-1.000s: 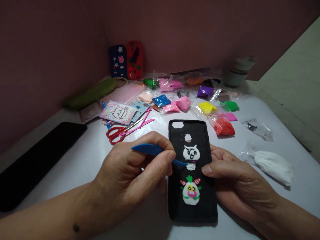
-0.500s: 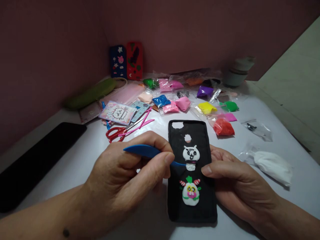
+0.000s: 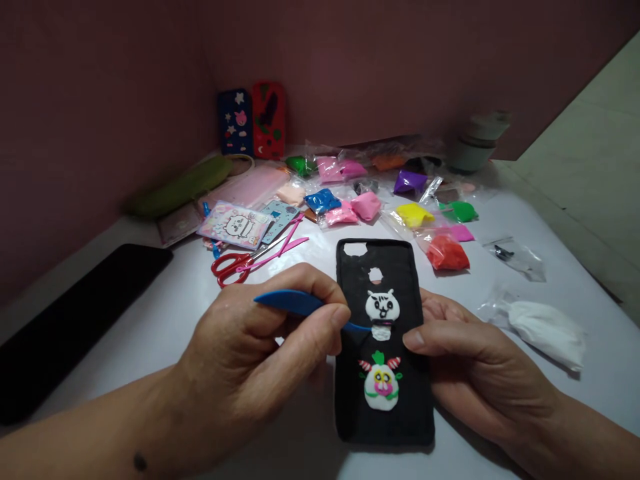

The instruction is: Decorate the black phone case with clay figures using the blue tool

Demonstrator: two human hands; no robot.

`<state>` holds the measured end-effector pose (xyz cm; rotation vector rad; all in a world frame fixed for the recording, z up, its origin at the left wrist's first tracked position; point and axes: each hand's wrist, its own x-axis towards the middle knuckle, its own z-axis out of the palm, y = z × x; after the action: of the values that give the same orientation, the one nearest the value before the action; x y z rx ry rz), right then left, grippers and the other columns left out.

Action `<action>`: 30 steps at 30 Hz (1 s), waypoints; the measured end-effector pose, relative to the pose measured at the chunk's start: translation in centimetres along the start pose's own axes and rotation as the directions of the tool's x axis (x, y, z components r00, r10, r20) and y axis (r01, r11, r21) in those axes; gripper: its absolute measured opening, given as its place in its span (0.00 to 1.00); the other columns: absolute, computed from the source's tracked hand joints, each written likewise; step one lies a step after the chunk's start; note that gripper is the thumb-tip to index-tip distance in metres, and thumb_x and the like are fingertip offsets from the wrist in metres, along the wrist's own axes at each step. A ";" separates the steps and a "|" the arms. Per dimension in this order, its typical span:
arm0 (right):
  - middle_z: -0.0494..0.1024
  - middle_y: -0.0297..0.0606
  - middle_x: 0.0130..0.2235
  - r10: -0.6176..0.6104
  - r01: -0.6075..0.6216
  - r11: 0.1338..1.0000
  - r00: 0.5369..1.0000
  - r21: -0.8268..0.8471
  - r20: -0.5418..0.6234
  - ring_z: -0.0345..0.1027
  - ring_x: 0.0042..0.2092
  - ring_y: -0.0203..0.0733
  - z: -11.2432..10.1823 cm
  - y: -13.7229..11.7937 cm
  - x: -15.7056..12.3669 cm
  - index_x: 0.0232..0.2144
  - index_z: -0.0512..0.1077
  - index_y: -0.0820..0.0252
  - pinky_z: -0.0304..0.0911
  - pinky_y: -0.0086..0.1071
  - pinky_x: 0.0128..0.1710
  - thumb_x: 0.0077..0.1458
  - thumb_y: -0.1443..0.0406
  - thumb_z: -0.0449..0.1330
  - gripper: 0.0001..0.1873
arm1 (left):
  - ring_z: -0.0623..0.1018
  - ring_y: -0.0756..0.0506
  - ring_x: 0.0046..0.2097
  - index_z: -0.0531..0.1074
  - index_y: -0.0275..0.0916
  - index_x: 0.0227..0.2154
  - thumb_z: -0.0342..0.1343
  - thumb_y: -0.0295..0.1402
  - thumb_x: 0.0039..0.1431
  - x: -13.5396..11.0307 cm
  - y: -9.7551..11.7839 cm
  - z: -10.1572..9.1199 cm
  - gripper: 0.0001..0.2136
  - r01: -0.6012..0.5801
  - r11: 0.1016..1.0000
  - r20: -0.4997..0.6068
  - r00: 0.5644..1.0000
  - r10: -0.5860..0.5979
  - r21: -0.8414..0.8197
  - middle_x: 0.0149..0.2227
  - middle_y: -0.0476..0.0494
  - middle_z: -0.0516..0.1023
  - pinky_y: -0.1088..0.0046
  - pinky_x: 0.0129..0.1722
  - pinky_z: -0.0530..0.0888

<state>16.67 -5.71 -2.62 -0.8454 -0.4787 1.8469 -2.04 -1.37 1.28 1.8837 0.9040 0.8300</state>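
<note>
Pinched between the thumb and fingers of my left hand (image 3: 270, 347) is a blue clay modelling tool (image 3: 290, 301). Its thin tip touches the small white textured clay body (image 3: 381, 333) under a white clay head (image 3: 383, 307) with black features. Both pieces sit on a black phone case (image 3: 353, 393) with camera and round cut-outs. Lower on the case is a second white clay figure (image 3: 381, 397) with a green tuft, striped horns and a pink and yellow face. My right hand (image 3: 480, 360) grips the case's right edge, thumb on top and fingers behind.
Bags of coloured clay, including red (image 3: 447, 253), yellow (image 3: 415, 215) and white (image 3: 547, 332), lie across the table. Red scissors (image 3: 233, 265), a cartoon card (image 3: 237, 225) and a dark flat object (image 3: 85, 327) are at left. Decorated blue (image 3: 235, 123) and red (image 3: 269, 120) cases lean on the wall.
My left hand and the blue tool have shifted very slightly to the right, the tip staying at the white clay body. The case and my right hand look the same.
</note>
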 end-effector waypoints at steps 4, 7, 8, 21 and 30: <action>0.80 0.42 0.37 0.010 -0.010 1.000 1.000 0.008 -0.005 0.73 0.37 0.44 0.0 0.0 -0.1 0.41 0.75 0.64 0.66 0.38 0.42 0.39 0.76 0.60 0.22 | 0.70 0.56 0.20 0.72 0.39 0.23 0.50 0.28 0.59 0.0 -0.2 0.0 0.10 -0.012 1.000 0.003 1.000 0.012 -0.017 0.21 0.55 0.70 0.84 0.19 0.65; 0.80 0.42 0.38 0.015 -0.015 1.000 1.000 0.013 -0.005 0.73 0.38 0.45 0.0 -0.1 -0.2 0.42 0.75 0.64 0.66 0.39 0.43 0.39 0.76 0.60 0.23 | 0.70 0.56 0.20 0.72 0.39 0.24 0.50 0.28 0.58 0.0 -0.1 0.1 0.10 -0.013 0.999 0.001 1.000 0.013 -0.032 0.21 0.55 0.69 0.85 0.18 0.65; 0.80 0.42 0.38 0.014 -0.014 1.000 1.000 0.015 -0.004 0.73 0.38 0.45 0.0 -0.1 -0.2 0.41 0.75 0.64 0.66 0.39 0.43 0.39 0.76 0.60 0.22 | 0.70 0.56 0.20 0.72 0.39 0.24 0.50 0.28 0.58 0.0 -0.1 0.1 0.10 -0.010 0.999 0.002 1.000 0.010 -0.034 0.20 0.55 0.69 0.85 0.18 0.65; 0.79 0.42 0.35 0.002 -0.003 1.000 0.999 -0.023 -0.033 0.72 0.35 0.44 0.0 -0.1 0.0 0.40 0.76 0.66 0.66 0.38 0.41 0.37 0.75 0.61 0.23 | 0.70 0.56 0.20 0.72 0.38 0.23 0.50 0.28 0.59 -0.1 -0.3 0.0 0.10 -0.025 1.000 0.020 0.999 0.025 -0.004 0.20 0.55 0.69 0.84 0.18 0.65; 0.80 0.43 0.39 0.011 -0.013 1.000 0.999 0.028 0.041 0.74 0.40 0.46 -0.2 0.0 0.0 0.42 0.75 0.65 0.65 0.40 0.46 0.40 0.76 0.60 0.22 | 0.71 0.56 0.21 0.71 0.38 0.23 0.49 0.28 0.59 0.0 -0.2 -0.2 0.11 -0.032 0.999 0.046 0.998 0.032 -0.005 0.22 0.55 0.69 0.84 0.18 0.65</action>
<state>16.77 -5.76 -2.75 -0.7945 -0.4723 1.8806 -2.29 -1.24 1.17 1.9104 0.8453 0.8042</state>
